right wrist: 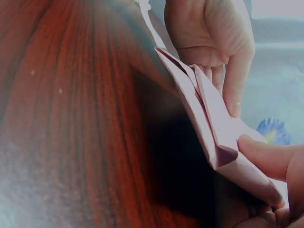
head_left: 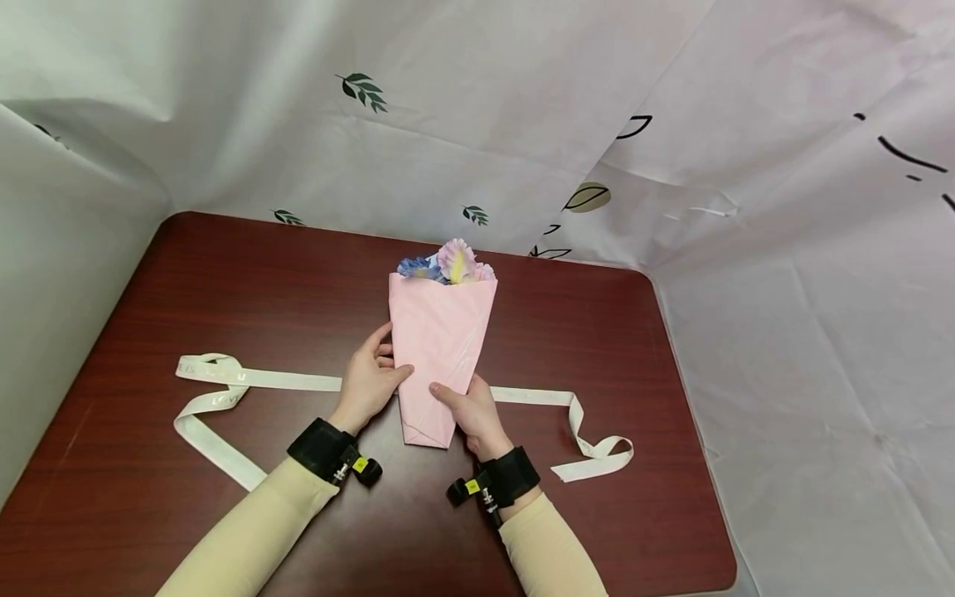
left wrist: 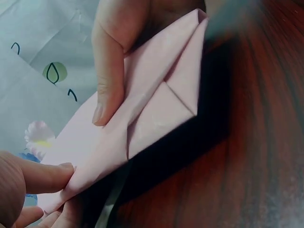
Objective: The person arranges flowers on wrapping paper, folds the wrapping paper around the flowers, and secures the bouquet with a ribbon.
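Observation:
A bouquet in pink wrapping paper is held between both hands, its folded bottom toward the person. Out of its wide top show a pale pink flower and a blue flower. My left hand grips the left edge, thumb on the front and fingers behind. On the lower right edge, my right hand pinches the paper the same way. Folded flaps at the bottom end show in the left wrist view. Behind the bouquet runs a white ribbon, its middle hidden by paper and hands.
The ribbon's left part loops and trails toward the left sleeve; its right end curls on the dark red wooden table. A pale curtain with leaf prints hangs behind and beside the table. Each wrist wears a black strap with a small camera.

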`<state>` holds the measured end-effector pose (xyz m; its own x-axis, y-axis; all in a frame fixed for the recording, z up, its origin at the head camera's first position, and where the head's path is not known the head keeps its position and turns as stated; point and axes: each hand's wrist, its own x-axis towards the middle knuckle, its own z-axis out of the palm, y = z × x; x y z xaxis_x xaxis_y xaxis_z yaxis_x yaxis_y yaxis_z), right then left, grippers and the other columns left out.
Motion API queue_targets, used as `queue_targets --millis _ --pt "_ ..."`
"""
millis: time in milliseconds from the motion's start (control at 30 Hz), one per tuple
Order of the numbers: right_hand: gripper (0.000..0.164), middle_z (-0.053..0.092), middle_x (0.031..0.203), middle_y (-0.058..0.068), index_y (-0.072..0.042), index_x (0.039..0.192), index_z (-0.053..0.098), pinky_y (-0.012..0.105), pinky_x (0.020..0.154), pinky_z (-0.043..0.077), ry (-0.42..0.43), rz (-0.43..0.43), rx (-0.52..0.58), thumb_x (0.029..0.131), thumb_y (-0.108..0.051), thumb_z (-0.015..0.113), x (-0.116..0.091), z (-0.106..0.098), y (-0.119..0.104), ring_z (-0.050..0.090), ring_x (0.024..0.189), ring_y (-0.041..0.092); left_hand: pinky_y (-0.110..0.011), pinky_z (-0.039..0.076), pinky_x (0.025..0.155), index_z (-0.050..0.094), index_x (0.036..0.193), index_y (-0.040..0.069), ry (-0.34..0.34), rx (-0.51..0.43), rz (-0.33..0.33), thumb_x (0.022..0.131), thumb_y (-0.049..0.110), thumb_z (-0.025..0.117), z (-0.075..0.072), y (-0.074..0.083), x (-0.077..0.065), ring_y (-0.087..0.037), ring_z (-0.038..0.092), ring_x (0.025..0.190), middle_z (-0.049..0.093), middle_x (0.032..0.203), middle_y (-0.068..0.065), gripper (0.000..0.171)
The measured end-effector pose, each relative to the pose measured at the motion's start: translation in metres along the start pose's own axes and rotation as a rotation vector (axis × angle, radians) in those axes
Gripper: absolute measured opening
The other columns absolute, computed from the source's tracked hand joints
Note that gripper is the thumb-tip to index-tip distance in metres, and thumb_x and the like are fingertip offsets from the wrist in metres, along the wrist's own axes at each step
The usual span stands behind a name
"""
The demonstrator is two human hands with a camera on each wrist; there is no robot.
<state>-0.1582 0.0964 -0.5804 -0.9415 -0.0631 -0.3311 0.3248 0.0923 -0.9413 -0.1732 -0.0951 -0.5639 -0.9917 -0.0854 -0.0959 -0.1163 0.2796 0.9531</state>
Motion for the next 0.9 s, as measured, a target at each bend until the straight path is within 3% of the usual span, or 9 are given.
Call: queue_targets --millis 400,667,900 --pt "0.053 0.068 0.119 0.006 -0.009 0.13 0.062 0.035 0.086 0.052 0.047 -0.052 -0.146 0.084 -0.025 0.084 -0.011 -0.003 -0.002 0.065 0.103 0.02 -0.029 0.056 0.077 0.038 0.156 0.012 -0.022 -0.008 0.005 0.083 0.003 0.081 0.0 -0.001 -0.011 -0.027 0.069 0.095 0.063 0.117 -0.019 0.085" --pt "0.064 0.071 0.117 0.004 -0.015 0.131 0.062 0.036 0.082 0.055 0.121 -0.142 -0.429 0.077 -0.04 0.087 -0.01 -0.003 -0.002 0.067 0.1 0.017 -0.038 0.058 0.08 0.04 0.155 0.012 -0.008 0.028 0.008 0.082 0.003 0.082 0.0 -0.007 -0.008 -0.026 0.07 0.095 0.064 0.115 -0.016 0.084" --pt "0.059 0.071 0.084 -0.004 -0.016 0.13 0.059 0.03 0.058 0.05 0.155 -0.203 -0.643 0.084 -0.049 0.078 -0.016 -0.011 -0.01 0.065 0.068 0.009 -0.035 0.058 0.078 0.044 0.153 0.009 0.022 0.101 0.069 0.082 0.003 0.082 0.0 -0.009 -0.01 -0.024 0.07 0.093 0.064 0.115 -0.015 0.081"
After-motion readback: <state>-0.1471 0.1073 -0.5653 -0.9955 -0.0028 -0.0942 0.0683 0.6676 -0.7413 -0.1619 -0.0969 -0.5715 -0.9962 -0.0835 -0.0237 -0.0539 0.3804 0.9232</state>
